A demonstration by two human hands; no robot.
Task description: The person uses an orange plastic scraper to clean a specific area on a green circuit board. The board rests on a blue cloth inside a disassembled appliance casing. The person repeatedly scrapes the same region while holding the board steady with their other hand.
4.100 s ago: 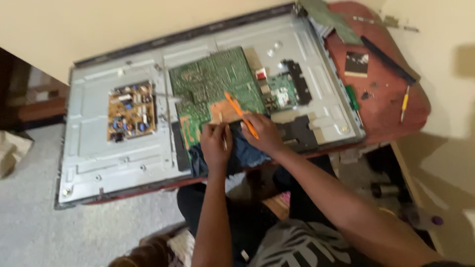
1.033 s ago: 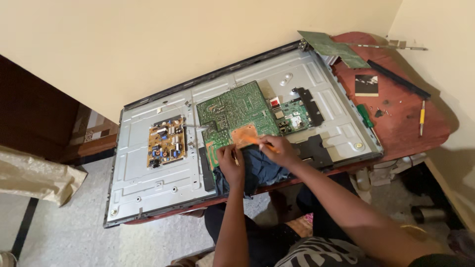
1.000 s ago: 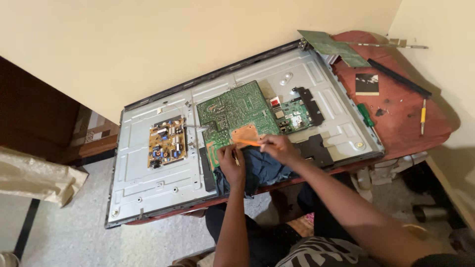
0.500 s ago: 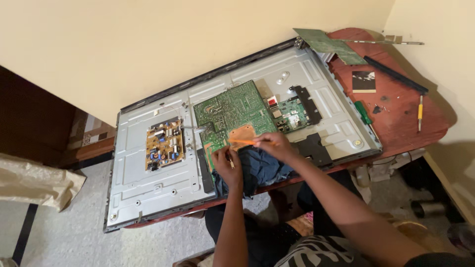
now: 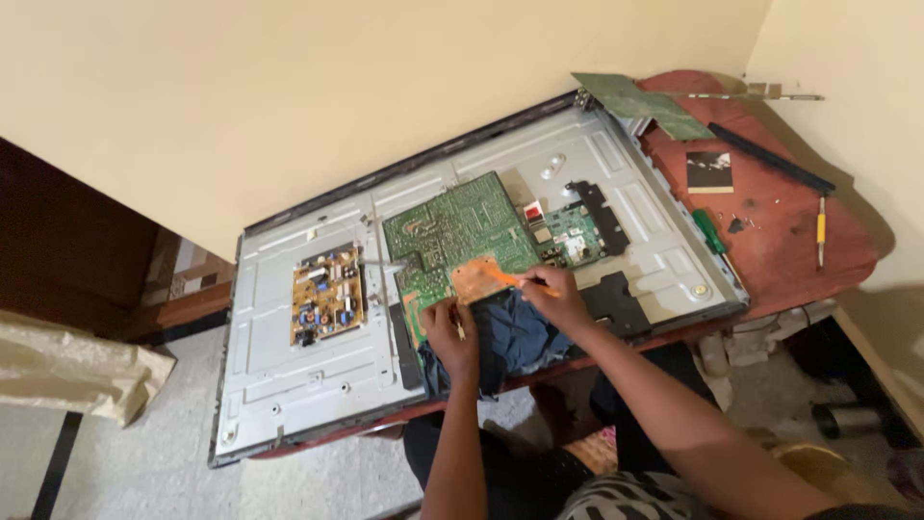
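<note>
The right hand (image 5: 556, 297) is pinching a thin orange tool (image 5: 512, 280) over the green board (image 5: 462, 231) on the table (image 5: 770, 231); the left hand (image 5: 450, 332) is gripping something small. The board looks stiff but fragile: hold its edges.

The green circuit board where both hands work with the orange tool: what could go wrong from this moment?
1. The right hand holds the orange tool with its tip over the green circuit board; a slip could scratch tracks or parts.
2. The left hand rests at the board's edge on a dark blue cloth; the cloth might snag.
3. The metal back panel overhangs the red-brown table toward the person, so leaning on it may tip it.
</note>
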